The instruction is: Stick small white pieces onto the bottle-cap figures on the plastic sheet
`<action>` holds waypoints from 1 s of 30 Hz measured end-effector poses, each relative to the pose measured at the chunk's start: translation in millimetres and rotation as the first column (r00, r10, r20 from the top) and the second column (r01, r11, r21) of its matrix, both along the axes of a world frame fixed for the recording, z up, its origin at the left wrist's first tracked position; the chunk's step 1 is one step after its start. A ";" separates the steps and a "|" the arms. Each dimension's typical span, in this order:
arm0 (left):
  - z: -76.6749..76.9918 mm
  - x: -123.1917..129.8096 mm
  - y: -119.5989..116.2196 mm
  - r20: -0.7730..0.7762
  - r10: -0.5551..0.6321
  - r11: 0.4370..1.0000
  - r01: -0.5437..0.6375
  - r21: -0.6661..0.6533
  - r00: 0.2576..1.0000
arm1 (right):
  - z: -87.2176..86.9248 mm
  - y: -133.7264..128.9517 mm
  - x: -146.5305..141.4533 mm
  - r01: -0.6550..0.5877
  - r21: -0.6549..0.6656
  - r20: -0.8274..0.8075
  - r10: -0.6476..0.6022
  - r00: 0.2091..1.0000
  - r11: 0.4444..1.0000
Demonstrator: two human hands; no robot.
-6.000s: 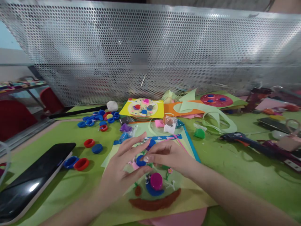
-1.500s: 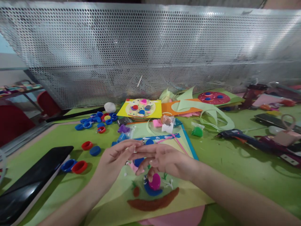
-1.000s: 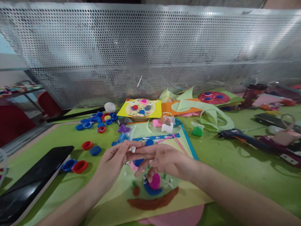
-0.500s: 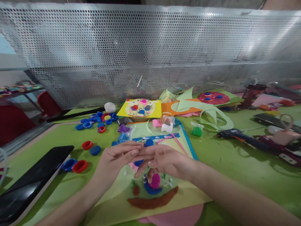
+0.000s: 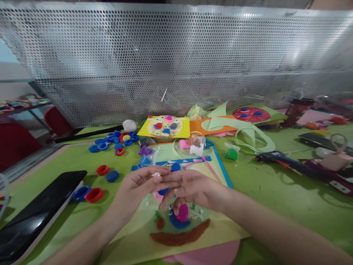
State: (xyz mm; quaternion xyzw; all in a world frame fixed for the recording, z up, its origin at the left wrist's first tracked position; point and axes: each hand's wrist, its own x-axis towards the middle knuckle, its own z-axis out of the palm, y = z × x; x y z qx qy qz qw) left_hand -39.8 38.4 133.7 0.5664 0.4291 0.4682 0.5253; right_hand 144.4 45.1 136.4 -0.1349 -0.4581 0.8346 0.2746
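Note:
My left hand [image 5: 140, 185] is closed over the paper picture, with a small white lump of modelling clay [image 5: 156, 174] showing at the thumb tip. My right hand [image 5: 197, 187] meets it from the right: its forefinger reaches to the left fingers, and the others are loosely curved and apart. Beneath lies a pale yellow sheet [image 5: 132, 241] with clay shapes on it. Among them are a brown curved strip [image 5: 180, 234], a blue body with a magenta cap [image 5: 182, 212], and a small brown piece with green on top [image 5: 160, 223]. The hands partly hide a blue cap [image 5: 175, 167].
A black phone [image 5: 41, 209] lies at the left near red and blue bottle caps [image 5: 112, 176]. Clay bags [image 5: 197, 144], a yellow card [image 5: 143, 130] and paper strips [image 5: 248, 132] lie farther back. At the right is a glue gun [image 5: 275, 157]. A perforated metal panel [image 5: 176, 48] stands behind.
The white clay lump now shows at my left thumb, where it was hidden before. My hands have barely moved, and the view has shifted slightly.

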 end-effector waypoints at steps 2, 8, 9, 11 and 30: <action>0.2 -0.5 -0.8 -0.029 0.025 0.999 -0.024 0.037 0.999 | -0.2 0.0 0.2 0.003 0.008 -0.003 -0.003 1.000 1.000; -1.2 -1.5 1.1 -0.115 0.134 0.988 -0.124 0.089 0.984 | 0.5 -0.4 0.6 0.011 0.017 0.007 -0.011 1.000 1.000; -1.3 -1.5 1.5 -0.110 0.137 0.988 -0.128 0.090 0.984 | 0.6 -0.6 0.7 0.012 0.020 0.009 -0.012 1.000 1.000; -1.0 -0.9 1.5 -0.082 0.132 0.990 -0.127 0.064 0.988 | 0.9 -0.8 0.8 0.005 0.033 0.008 -0.005 1.000 0.999; -5.4 -2.9 5.5 -0.022 0.237 0.971 -0.237 -0.034 0.971 | 1.0 -0.6 1.0 0.024 -0.008 0.110 -0.023 0.994 1.000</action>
